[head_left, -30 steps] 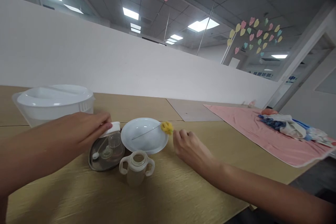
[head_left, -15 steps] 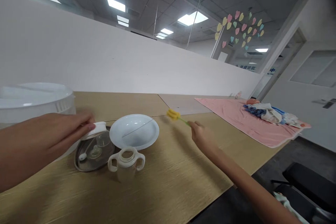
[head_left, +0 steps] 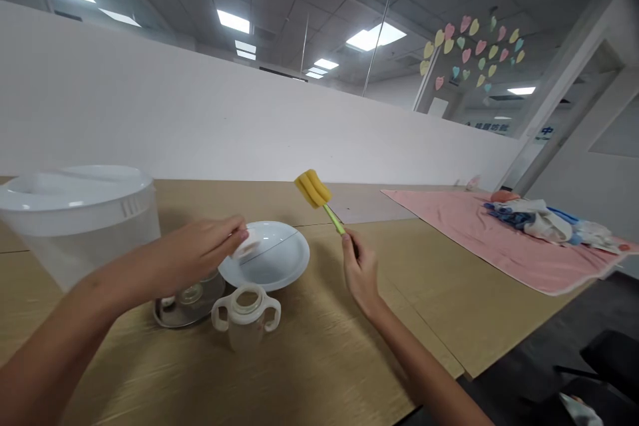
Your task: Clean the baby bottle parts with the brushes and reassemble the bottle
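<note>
My left hand (head_left: 219, 243) pinches a white bottle cap (head_left: 248, 244), blurred by motion, over the left side of a white bowl (head_left: 279, 259). In my right hand (head_left: 360, 266) is a sponge bottle brush (head_left: 314, 190), its yellow head raised and its green handle in my closed fingers. A two-handled baby bottle (head_left: 246, 319) stands upright and open-topped in front of the bowl. Partly under my left forearm lies a metal tray (head_left: 184, 316) with a clear nipple (head_left: 192, 293) and other small parts on it.
A large lidded white tub (head_left: 94, 213) stands at the left. On the right, a pink cloth (head_left: 459, 233) covers the table, with a heap of blue and white fabric (head_left: 542, 221) on it. A white wall (head_left: 224, 126) runs behind. A black chair (head_left: 609, 359) stands at lower right.
My left hand has lifted the white cap from above the tray and moved right, over the bowl. My right hand has turned the brush so its head points up. The view has shifted slightly.
</note>
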Tool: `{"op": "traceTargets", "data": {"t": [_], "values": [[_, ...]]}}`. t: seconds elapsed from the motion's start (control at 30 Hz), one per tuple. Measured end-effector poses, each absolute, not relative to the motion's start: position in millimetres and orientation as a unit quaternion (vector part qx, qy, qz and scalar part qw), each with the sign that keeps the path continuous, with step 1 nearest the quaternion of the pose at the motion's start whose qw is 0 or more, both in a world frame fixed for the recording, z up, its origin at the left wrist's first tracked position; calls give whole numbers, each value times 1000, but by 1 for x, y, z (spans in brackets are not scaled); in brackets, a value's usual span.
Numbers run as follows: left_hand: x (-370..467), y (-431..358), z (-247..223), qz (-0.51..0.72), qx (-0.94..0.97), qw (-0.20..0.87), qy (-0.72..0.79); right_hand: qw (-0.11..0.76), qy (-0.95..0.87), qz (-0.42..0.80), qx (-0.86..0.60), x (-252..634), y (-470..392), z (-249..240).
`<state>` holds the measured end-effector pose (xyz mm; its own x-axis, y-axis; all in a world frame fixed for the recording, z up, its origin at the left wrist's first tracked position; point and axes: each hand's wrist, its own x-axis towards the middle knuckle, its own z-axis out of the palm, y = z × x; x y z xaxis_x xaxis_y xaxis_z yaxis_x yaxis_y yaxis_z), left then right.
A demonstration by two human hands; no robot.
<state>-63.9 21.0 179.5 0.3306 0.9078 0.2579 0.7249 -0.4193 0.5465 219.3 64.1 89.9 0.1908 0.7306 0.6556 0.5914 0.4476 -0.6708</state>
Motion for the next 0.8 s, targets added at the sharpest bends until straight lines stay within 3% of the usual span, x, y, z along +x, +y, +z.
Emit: {"op": "traceTargets", "data": {"t": [0.1, 0.3, 0.43, 0.6, 0.8], "values": [[-60, 42, 175, 285, 776, 250, 503, 566, -647, 69, -506, 204, 66, 76], [-64, 71, 154, 428, 632, 456, 458, 568, -674, 36, -471, 206, 71, 50], [-60, 70, 154, 461, 609, 459, 454, 557, -710, -20, -431, 209, 68, 47], [-51, 55, 165, 412, 638, 453, 466, 523, -753, -71, -393, 208, 66, 50], [-42, 45, 173, 387, 677, 396, 485, 553, -723, -101, -402, 208, 66, 46]]}}
